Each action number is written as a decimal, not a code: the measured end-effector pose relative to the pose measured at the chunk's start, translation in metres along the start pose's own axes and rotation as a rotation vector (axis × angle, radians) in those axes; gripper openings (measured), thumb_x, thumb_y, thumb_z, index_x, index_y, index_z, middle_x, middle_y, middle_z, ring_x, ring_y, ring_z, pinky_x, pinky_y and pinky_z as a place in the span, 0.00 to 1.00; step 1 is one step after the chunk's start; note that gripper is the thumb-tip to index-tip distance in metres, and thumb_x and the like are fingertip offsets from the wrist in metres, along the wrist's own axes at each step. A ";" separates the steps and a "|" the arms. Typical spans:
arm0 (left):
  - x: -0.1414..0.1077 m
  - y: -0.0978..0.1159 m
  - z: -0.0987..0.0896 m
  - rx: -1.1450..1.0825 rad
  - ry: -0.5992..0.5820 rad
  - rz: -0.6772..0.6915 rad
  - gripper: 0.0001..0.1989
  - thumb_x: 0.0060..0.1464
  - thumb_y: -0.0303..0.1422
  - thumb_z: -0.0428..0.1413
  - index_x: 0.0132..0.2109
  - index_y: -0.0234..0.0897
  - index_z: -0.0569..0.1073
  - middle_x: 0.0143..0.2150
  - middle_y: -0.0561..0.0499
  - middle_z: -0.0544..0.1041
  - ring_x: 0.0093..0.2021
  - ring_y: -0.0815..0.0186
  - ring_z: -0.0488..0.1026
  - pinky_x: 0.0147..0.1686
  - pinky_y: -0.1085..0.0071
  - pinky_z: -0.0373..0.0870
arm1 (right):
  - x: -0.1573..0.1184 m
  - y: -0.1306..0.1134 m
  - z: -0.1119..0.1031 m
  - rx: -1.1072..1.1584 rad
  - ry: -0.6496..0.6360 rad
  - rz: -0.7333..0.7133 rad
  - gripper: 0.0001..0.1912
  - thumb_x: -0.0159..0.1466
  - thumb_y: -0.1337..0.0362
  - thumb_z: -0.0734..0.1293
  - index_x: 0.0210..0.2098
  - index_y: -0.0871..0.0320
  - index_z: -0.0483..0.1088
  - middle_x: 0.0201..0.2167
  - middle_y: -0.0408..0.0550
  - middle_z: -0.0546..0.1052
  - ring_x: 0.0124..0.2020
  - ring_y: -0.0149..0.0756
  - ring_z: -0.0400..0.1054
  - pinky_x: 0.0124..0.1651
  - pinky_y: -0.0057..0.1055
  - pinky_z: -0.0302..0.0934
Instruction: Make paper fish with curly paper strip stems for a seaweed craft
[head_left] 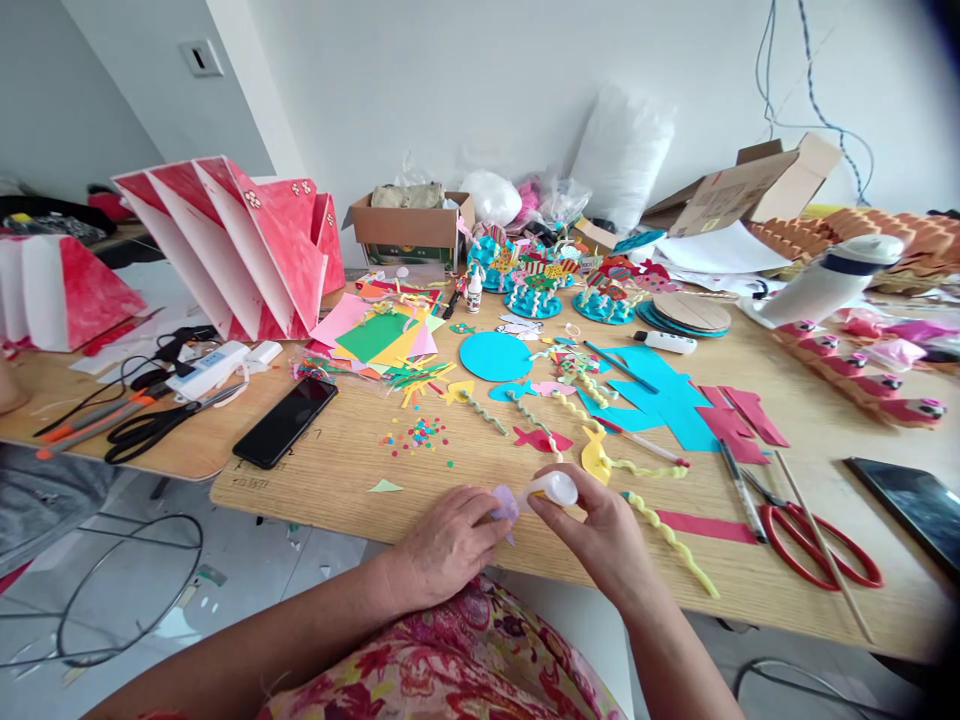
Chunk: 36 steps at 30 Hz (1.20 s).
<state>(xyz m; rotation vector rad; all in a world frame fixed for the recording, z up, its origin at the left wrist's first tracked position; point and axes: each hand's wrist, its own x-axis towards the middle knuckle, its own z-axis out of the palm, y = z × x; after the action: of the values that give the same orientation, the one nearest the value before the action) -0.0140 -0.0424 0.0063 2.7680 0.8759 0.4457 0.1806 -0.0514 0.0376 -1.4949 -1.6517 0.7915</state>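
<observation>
At the table's front edge my left hand point(454, 540) pinches a small lilac paper cutout point(505, 503); its full outline is partly covered by my fingers. My right hand point(600, 530) is closed round a small white bottle point(553, 489), tilted with its tip toward the lilac paper. Just beyond lie paper fish: a red one point(541, 440), a yellow one point(595, 455) and a blue one point(511, 391), with twisted paper strips by them. A yellow-green twisted strip point(679, 548) lies right of my right hand. Left of the fish are scattered coloured paper dots point(424, 433).
A black phone point(286, 422) and black scissors point(154, 425) lie left; red-handled scissors point(821, 545), a thin stick point(823, 545) and a tablet point(911, 510) right. A blue disc point(496, 356), coloured paper sheets point(379, 337) and finished fish decorations point(536, 290) stand farther back. A cardboard box point(409, 230) sits against the wall.
</observation>
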 end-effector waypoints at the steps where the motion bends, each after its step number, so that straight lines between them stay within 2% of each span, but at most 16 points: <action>1: 0.000 0.000 0.000 0.000 0.002 0.000 0.12 0.56 0.28 0.52 0.48 0.37 0.68 0.46 0.48 0.68 0.48 0.62 0.65 0.51 0.64 0.62 | 0.000 0.000 0.002 -0.026 -0.005 -0.011 0.08 0.56 0.59 0.64 0.31 0.56 0.67 0.27 0.42 0.71 0.29 0.33 0.64 0.33 0.29 0.59; 7: 0.000 0.001 -0.002 -0.013 0.005 -0.004 0.11 0.56 0.27 0.51 0.47 0.36 0.67 0.48 0.47 0.68 0.49 0.63 0.64 0.52 0.65 0.61 | 0.002 -0.002 0.008 -0.107 -0.079 -0.135 0.07 0.58 0.59 0.65 0.33 0.56 0.68 0.31 0.44 0.74 0.33 0.34 0.66 0.36 0.29 0.59; 11: 0.000 0.000 0.001 -0.019 0.016 0.004 0.13 0.55 0.26 0.52 0.49 0.36 0.66 0.48 0.47 0.68 0.50 0.62 0.64 0.53 0.64 0.60 | 0.003 -0.005 0.006 -0.112 -0.049 -0.114 0.06 0.58 0.60 0.64 0.33 0.56 0.68 0.31 0.44 0.74 0.33 0.34 0.66 0.34 0.28 0.59; 15: 0.000 -0.001 0.004 -0.029 0.019 0.000 0.12 0.57 0.27 0.50 0.48 0.37 0.66 0.47 0.48 0.68 0.49 0.62 0.65 0.51 0.63 0.62 | 0.004 -0.006 0.004 -0.135 -0.083 -0.126 0.07 0.59 0.59 0.64 0.31 0.55 0.69 0.28 0.43 0.74 0.30 0.33 0.66 0.32 0.28 0.59; 19: -0.001 -0.001 0.004 -0.041 0.003 0.001 0.13 0.57 0.27 0.50 0.49 0.37 0.65 0.48 0.47 0.68 0.51 0.61 0.64 0.53 0.62 0.60 | 0.004 -0.004 0.005 -0.141 -0.044 -0.109 0.07 0.58 0.58 0.65 0.32 0.56 0.69 0.28 0.43 0.74 0.30 0.33 0.66 0.32 0.28 0.58; 23: -0.002 -0.001 0.005 -0.032 -0.012 -0.005 0.13 0.56 0.27 0.50 0.50 0.37 0.65 0.49 0.47 0.68 0.51 0.61 0.64 0.53 0.62 0.60 | 0.005 -0.003 0.005 -0.152 -0.068 -0.133 0.08 0.58 0.57 0.64 0.31 0.55 0.69 0.28 0.43 0.74 0.30 0.34 0.66 0.32 0.28 0.59; 29: -0.001 -0.001 0.004 -0.016 -0.008 0.005 0.12 0.56 0.27 0.51 0.48 0.37 0.66 0.47 0.48 0.68 0.49 0.62 0.65 0.52 0.63 0.61 | 0.005 -0.004 0.003 -0.149 0.024 -0.120 0.09 0.57 0.57 0.64 0.28 0.56 0.69 0.24 0.41 0.73 0.27 0.33 0.65 0.30 0.28 0.58; 36: -0.001 -0.001 0.003 -0.034 0.013 0.003 0.13 0.56 0.26 0.50 0.49 0.36 0.66 0.48 0.47 0.68 0.50 0.62 0.65 0.52 0.63 0.61 | 0.005 -0.005 0.004 -0.173 0.055 -0.188 0.08 0.56 0.59 0.65 0.25 0.56 0.67 0.23 0.41 0.71 0.28 0.33 0.65 0.31 0.27 0.57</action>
<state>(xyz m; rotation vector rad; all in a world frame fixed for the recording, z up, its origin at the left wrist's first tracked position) -0.0141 -0.0423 0.0029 2.7388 0.8585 0.4760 0.1745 -0.0466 0.0409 -1.4370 -1.8258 0.5124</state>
